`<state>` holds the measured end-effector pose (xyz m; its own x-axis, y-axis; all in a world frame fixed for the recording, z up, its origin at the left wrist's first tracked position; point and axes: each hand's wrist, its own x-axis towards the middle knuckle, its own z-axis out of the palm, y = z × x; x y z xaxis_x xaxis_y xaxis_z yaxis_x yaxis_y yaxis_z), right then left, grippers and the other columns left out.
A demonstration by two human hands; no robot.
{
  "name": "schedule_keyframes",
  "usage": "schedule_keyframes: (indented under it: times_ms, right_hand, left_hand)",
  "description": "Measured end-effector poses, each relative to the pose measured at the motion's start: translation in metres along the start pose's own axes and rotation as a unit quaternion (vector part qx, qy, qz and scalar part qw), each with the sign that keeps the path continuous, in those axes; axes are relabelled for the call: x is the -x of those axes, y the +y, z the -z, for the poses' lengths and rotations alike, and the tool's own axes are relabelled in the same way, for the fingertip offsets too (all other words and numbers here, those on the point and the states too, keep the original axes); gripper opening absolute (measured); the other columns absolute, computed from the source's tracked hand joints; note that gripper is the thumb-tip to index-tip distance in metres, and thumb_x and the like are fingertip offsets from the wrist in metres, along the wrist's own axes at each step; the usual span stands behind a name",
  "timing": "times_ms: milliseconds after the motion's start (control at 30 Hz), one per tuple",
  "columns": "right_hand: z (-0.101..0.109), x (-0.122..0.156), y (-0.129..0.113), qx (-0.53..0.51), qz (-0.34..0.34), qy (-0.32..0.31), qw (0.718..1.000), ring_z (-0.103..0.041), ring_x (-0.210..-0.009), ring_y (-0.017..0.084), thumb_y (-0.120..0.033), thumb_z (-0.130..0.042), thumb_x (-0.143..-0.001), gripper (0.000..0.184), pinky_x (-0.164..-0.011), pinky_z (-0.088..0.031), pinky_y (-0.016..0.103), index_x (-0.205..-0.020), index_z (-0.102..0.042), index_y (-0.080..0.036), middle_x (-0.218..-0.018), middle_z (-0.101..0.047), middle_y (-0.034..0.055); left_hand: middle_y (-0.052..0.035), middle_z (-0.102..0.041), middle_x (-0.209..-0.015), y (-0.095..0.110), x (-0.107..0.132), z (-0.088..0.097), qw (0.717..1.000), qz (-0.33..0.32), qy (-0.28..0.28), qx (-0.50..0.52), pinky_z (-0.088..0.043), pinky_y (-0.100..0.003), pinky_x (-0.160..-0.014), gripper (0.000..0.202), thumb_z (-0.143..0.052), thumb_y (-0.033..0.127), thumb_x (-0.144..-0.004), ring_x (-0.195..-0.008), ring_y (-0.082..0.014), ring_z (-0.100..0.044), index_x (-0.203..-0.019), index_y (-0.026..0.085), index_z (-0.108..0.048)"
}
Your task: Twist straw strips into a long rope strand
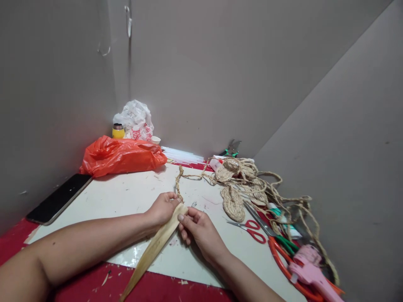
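Note:
A long, flat, straw-coloured dried husk strip (pixel 154 245) slants from between my hands down past the board's near edge. My right hand (pixel 200 230) pinches its wide upper end between thumb and fingers. My left hand (pixel 164 207) is closed at the end of a braided straw cord (pixel 178 182), right beside the husk's top. Part of what the left fingers grip is hidden. The cord runs away from me over the white board (pixel 126 201) and bends right toward a tangle of similar cord.
Coiled straw pieces (pixel 233 203) and tangled cord lie at right. Near them are red-handled scissors (pixel 252 228), larger scissors with green handles (pixel 286 243) and a pink glue gun (pixel 308 268). A phone (pixel 61 199) and red plastic bag (pixel 122 156) are at left; grey walls enclose the table.

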<state>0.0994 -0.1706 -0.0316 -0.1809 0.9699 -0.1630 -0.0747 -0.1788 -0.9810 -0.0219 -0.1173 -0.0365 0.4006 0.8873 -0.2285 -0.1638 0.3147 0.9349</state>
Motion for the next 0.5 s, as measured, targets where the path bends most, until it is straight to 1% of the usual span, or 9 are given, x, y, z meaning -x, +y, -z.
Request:
schedule_keyframes:
  times_ms: [67, 133, 233, 300, 367, 500]
  right_hand:
    - [-0.0005, 0.0012, -0.0011, -0.014, 0.006, -0.003, 1.0, -0.036, -0.033, 0.004, -0.037, -0.064, -0.076, 0.026, -0.032, -0.029, 0.016, -0.068, -0.05, -0.016, -0.048, -0.048, -0.0067]
    - [-0.0018, 0.0028, -0.0021, -0.033, 0.006, -0.003, 0.999, -0.032, -0.031, 0.003, -0.036, -0.062, -0.077, 0.025, -0.03, -0.026, 0.015, -0.069, -0.048, -0.018, -0.046, -0.044, -0.0089]
    - [-0.0046, 0.0046, -0.0025, -0.063, 0.001, 0.019, 0.998, -0.031, -0.03, 0.005, -0.043, -0.06, -0.079, 0.027, -0.027, -0.025, 0.014, -0.079, -0.045, -0.021, -0.044, -0.043, -0.011]
    - [-0.0065, 0.0046, -0.0014, -0.068, 0.002, 0.038, 0.997, -0.031, -0.028, 0.005, -0.047, -0.061, -0.078, 0.032, -0.026, -0.026, 0.014, -0.078, -0.042, -0.022, -0.043, -0.043, -0.0115]
    - [-0.0075, 0.0034, 0.0005, -0.06, 0.0, 0.039, 0.997, -0.032, -0.027, 0.004, -0.049, -0.063, -0.077, 0.035, -0.026, -0.026, 0.014, -0.075, -0.042, -0.021, -0.042, -0.044, -0.0107]
    - [-0.0056, 0.0009, 0.0027, -0.065, -0.019, 0.014, 0.998, -0.037, -0.028, 0.004, -0.044, -0.067, -0.075, 0.033, -0.027, -0.027, 0.014, -0.071, -0.05, -0.016, -0.046, -0.051, -0.0061]
  left_hand:
    - [0.0008, -0.057, -0.053, 0.0, -0.0017, 0.0008, 1.0, -0.01, 0.017, -0.013, -0.036, -0.02, -0.044, 0.034, -0.064, 0.047, -0.069, -0.044, -0.0117, -0.053, -0.073, 0.017, -0.047]
    - [0.0011, -0.057, -0.053, -0.0002, -0.0024, 0.0009, 0.999, -0.018, 0.029, -0.022, -0.035, -0.02, -0.045, 0.034, -0.063, 0.047, -0.069, -0.045, -0.0113, -0.052, -0.072, 0.017, -0.048]
    - [0.0025, -0.055, -0.051, -0.0012, -0.0014, -0.0002, 0.999, -0.024, 0.035, -0.029, -0.033, -0.02, -0.043, 0.033, -0.061, 0.047, -0.071, -0.043, -0.0113, -0.051, -0.074, 0.018, -0.048]
    - [0.0028, -0.054, -0.05, -0.0018, 0.0, -0.0012, 0.999, -0.027, 0.032, -0.034, -0.034, -0.02, -0.042, 0.032, -0.06, 0.047, -0.071, -0.043, -0.0121, -0.051, -0.076, 0.018, -0.047]
    - [0.0024, -0.055, -0.051, -0.0018, 0.0013, -0.0019, 0.999, -0.027, 0.026, -0.038, -0.035, -0.021, -0.043, 0.031, -0.059, 0.046, -0.072, -0.043, -0.0124, -0.05, -0.076, 0.018, -0.047]
    - [0.0024, -0.054, -0.052, -0.0005, 0.0009, -0.0019, 0.998, -0.026, 0.026, -0.052, -0.034, -0.021, -0.043, 0.03, -0.059, 0.045, -0.073, -0.042, -0.01, -0.047, -0.074, 0.018, -0.047]
